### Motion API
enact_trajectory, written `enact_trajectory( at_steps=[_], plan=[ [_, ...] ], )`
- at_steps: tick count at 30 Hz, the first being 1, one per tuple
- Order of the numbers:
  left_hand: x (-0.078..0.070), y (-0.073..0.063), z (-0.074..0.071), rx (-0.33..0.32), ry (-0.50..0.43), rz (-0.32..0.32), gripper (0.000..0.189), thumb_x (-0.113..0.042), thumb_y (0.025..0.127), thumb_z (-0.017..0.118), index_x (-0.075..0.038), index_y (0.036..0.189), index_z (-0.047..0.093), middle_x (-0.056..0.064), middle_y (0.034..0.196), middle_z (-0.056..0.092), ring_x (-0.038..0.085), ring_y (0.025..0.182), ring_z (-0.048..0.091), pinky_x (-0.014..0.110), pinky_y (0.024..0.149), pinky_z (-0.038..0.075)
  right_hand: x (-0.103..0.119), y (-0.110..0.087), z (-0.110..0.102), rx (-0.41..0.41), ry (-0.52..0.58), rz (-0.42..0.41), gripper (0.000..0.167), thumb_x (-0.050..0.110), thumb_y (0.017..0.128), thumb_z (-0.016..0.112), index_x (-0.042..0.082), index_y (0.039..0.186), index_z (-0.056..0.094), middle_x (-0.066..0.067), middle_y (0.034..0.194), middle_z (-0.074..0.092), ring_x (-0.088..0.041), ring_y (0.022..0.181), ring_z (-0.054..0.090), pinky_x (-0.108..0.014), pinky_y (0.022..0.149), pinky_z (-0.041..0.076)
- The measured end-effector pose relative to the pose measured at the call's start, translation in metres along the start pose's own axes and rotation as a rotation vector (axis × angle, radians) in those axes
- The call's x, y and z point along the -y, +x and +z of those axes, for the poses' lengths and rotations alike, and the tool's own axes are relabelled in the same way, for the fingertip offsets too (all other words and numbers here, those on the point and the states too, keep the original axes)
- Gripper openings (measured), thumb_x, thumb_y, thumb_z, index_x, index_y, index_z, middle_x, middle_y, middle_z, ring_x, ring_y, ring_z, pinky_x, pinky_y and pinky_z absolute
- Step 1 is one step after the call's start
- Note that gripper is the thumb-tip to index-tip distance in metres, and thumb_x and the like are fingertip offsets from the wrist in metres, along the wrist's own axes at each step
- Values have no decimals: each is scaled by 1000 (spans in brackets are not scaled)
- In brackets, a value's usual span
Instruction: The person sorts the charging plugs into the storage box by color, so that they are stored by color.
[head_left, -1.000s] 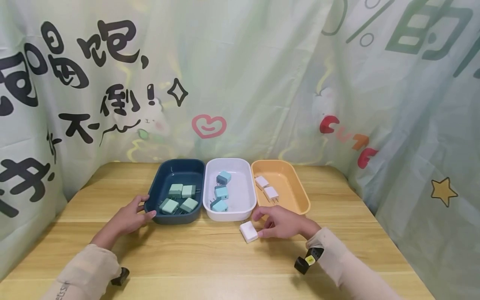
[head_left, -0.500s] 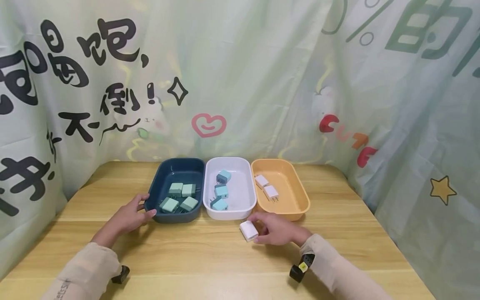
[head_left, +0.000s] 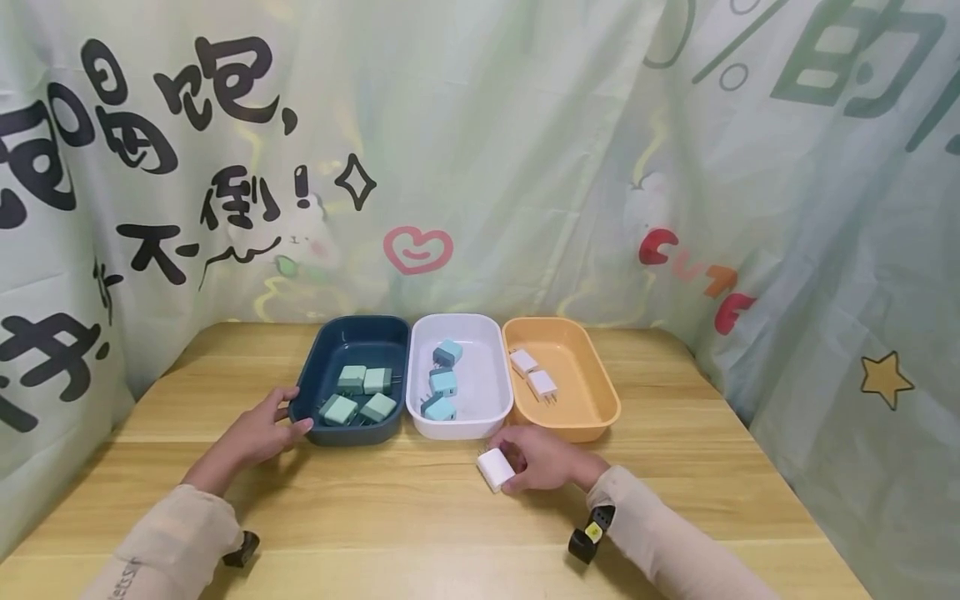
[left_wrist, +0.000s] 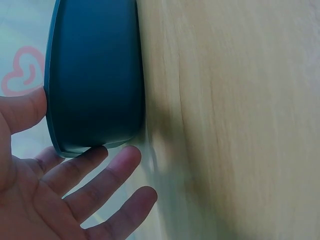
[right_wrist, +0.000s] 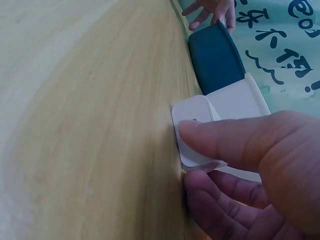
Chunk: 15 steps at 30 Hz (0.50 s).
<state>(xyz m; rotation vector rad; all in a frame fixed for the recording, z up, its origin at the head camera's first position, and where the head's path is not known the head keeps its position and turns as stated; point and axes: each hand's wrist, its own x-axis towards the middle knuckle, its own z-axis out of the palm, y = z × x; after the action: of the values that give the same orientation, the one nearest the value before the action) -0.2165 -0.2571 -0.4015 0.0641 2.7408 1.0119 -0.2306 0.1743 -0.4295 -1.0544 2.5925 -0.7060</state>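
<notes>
A white charger plug (head_left: 496, 470) is pinched in my right hand (head_left: 546, 458) just in front of the white tray. In the right wrist view, the thumb (right_wrist: 210, 142) lies on its flat face and curled fingers are at its lower edge, close over the table. My left hand (head_left: 258, 431) rests against the near left corner of the dark blue tray (head_left: 348, 437). The left wrist view has its thumb (left_wrist: 27, 110) at the rim and its other fingers spread, fairly straight, beside the outer wall.
Inside the dark blue tray lie several pale green plugs (head_left: 377, 408). The white tray (head_left: 491, 367) holds 3 light blue plugs (head_left: 442, 383), and the orange tray (head_left: 592, 392) 2 white ones (head_left: 542, 385). A printed curtain (head_left: 510, 167) hangs behind the wooden table (head_left: 390, 525).
My right hand has moved left and a little nearer, and its fingers have drawn in on the white plug, which has shifted slightly nearer. The left hand stays put.
</notes>
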Motion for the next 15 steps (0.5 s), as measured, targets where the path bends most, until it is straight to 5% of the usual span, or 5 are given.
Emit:
enact_trajectory(
  at_steps=[15],
  plan=[
    [2,1,0,14,-12,3,79,-39,96,58,7,147,18,41,143,30,54,126,40,68,99,32,13,-5,-9,-6,79,-19,46,14,72,86,11,110,59,6,98,62,-3,63,58,-22,57,49]
  ],
)
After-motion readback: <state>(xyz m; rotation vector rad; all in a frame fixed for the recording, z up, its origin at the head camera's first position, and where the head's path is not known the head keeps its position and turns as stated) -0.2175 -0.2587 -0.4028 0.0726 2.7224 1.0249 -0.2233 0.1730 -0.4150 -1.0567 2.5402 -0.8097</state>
